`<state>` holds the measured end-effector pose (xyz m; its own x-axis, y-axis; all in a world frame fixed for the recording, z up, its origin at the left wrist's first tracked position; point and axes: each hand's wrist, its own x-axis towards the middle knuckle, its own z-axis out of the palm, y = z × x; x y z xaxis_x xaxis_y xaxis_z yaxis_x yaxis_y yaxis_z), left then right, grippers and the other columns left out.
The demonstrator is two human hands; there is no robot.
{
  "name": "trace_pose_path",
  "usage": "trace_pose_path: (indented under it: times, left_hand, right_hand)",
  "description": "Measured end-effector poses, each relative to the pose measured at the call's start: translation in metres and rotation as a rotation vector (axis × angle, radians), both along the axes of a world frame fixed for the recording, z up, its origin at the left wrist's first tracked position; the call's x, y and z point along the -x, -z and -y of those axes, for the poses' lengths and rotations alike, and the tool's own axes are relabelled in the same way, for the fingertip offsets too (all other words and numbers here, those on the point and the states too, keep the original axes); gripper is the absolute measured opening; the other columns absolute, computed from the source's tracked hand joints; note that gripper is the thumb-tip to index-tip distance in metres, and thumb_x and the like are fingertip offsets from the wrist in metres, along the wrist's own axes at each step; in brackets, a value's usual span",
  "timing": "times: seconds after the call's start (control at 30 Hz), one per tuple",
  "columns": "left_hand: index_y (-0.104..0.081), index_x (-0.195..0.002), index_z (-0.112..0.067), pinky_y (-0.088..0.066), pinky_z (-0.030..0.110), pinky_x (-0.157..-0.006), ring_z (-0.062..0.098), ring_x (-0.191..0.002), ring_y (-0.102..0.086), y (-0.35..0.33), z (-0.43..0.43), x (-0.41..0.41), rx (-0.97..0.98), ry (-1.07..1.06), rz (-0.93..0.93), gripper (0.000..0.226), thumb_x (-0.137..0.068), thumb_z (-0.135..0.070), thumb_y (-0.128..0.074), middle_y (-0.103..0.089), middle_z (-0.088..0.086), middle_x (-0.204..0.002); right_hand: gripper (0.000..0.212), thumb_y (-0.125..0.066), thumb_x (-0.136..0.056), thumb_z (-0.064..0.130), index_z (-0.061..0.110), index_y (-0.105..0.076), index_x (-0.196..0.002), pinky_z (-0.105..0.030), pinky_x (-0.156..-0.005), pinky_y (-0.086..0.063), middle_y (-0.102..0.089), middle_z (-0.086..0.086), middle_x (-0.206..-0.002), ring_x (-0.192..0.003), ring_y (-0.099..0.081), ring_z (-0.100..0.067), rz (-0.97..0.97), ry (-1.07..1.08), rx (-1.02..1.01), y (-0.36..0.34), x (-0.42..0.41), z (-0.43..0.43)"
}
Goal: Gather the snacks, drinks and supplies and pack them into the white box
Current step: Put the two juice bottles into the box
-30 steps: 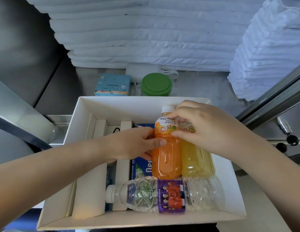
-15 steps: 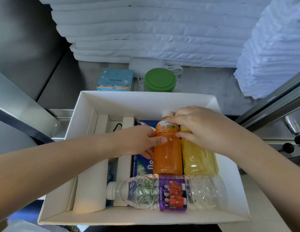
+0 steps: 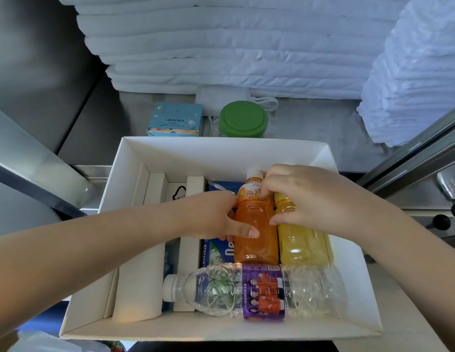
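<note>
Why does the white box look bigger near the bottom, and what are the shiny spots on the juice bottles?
Head view: the wide-angle lens stretches the white box nearest the camera; head view: those spots are glare on the orange bottle and yellow bottle; head view: print on the water bottle is blurry.

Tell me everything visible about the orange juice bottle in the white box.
The orange bottle is clear plastic full of orange drink, with a white cap and a printed label at the shoulder. It lies in the white box, cap toward the far wall, beside the yellow bottle, base next to the crosswise water bottle. The left hand and right hand both grip it.
</note>
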<state>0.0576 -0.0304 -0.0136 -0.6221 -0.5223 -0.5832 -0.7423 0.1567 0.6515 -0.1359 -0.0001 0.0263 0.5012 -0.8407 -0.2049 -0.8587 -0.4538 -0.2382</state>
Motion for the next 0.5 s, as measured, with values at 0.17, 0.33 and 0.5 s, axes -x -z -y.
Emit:
trace_pose_path:
  times: [0.17, 0.33, 0.5]
  left_hand:
    - [-0.055, -0.112, -0.021, -0.051, 0.023, -0.079, 0.010, -0.087, -0.065, 0.000, -0.002, 0.001, 0.053, 0.019, 0.058, 0.052, -0.078, -0.060, -0.055, -0.069, -0.003, -0.101]
    - [-0.054, -0.114, -0.028, -0.046, 0.009, -0.062, -0.001, -0.083, -0.058, -0.027, 0.004, -0.008, 0.355, 0.093, 0.103, 0.066, -0.069, -0.075, -0.040, -0.063, -0.014, -0.103]
    - [-0.060, -0.113, -0.023, -0.039, 0.016, -0.085, 0.001, -0.099, -0.050, -0.063, 0.023, -0.032, 1.043, -0.082, -0.220, 0.040, -0.090, -0.052, -0.044, -0.060, -0.009, -0.107]
  right_hand:
    - [0.035, -0.068, -0.079, 0.046, 0.037, -0.057, -0.110, -0.027, -0.075, -0.040, -0.048, 0.019, -0.107, -0.095, -0.048, -0.004, 0.023, -0.007, -0.016, 0.000, 0.000, 0.002]
    - [0.026, -0.052, -0.083, 0.046, 0.035, -0.062, -0.105, -0.024, -0.079, -0.046, -0.054, 0.022, -0.100, -0.091, -0.053, 0.002, 0.190, 0.034, 0.068, -0.015, 0.002, 0.010]
    - [0.014, -0.062, -0.086, 0.028, 0.027, -0.066, -0.100, -0.018, -0.075, -0.046, -0.057, 0.019, -0.094, -0.086, -0.056, 0.003, 0.407, 0.140, 0.290, -0.032, 0.002, 0.036]
